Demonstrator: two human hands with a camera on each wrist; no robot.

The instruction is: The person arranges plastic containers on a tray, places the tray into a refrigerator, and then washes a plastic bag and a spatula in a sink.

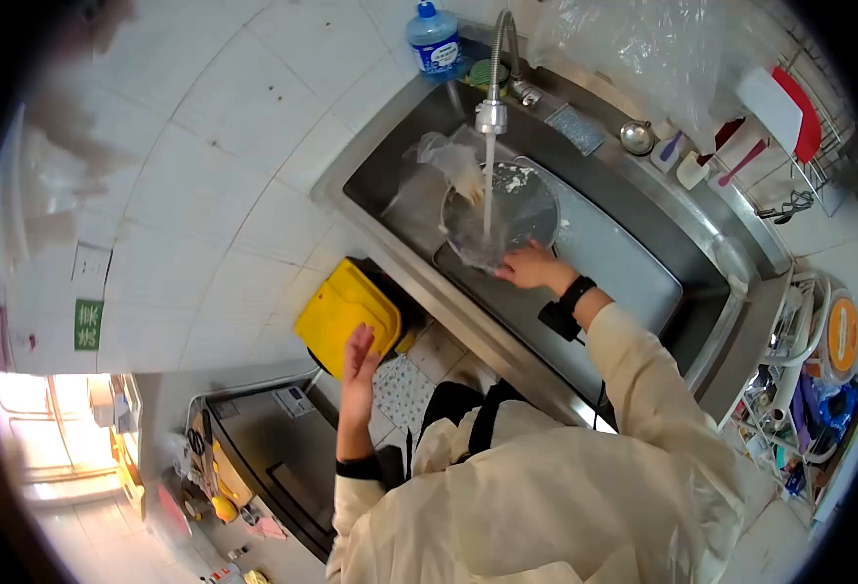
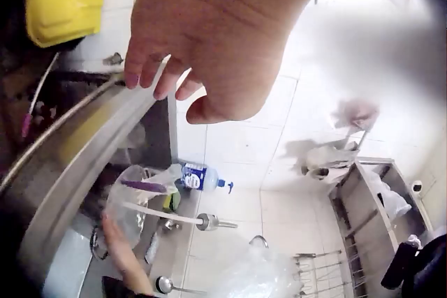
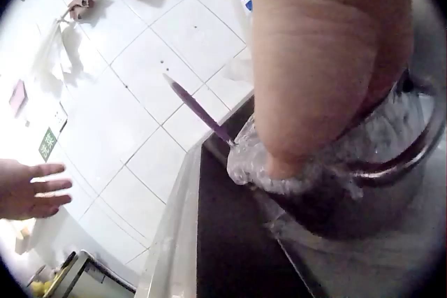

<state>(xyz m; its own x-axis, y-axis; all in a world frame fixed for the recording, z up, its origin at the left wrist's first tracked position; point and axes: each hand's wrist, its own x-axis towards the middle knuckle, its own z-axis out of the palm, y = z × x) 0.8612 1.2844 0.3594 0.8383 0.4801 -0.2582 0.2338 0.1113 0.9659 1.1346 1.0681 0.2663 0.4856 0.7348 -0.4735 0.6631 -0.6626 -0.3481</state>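
Water runs from the faucet (image 1: 490, 119) into a round metal bowl (image 1: 531, 200) lined or covered partly with clear plastic (image 1: 473, 238) in the sink. The right hand (image 1: 534, 267) pinches the plastic at the bowl's near edge; in the right wrist view the hand (image 3: 314, 67) hides most of its own fingertips against the bunched plastic (image 3: 244, 162). A purple-and-white slender item (image 3: 199, 111) sticks up beside it. The left hand (image 1: 356, 380) is raised away from the sink, fingers extended, holding nothing; it also shows in the left wrist view (image 2: 209, 39).
A grey tray (image 1: 624, 263) lies in the sink (image 1: 419, 263) under the bowl. A blue bottle (image 1: 436, 44) stands at the back corner. Utensils (image 1: 692, 165) and a wire rack (image 1: 819, 146) are on the right. A yellow bin (image 1: 346, 316) stands left of the sink.
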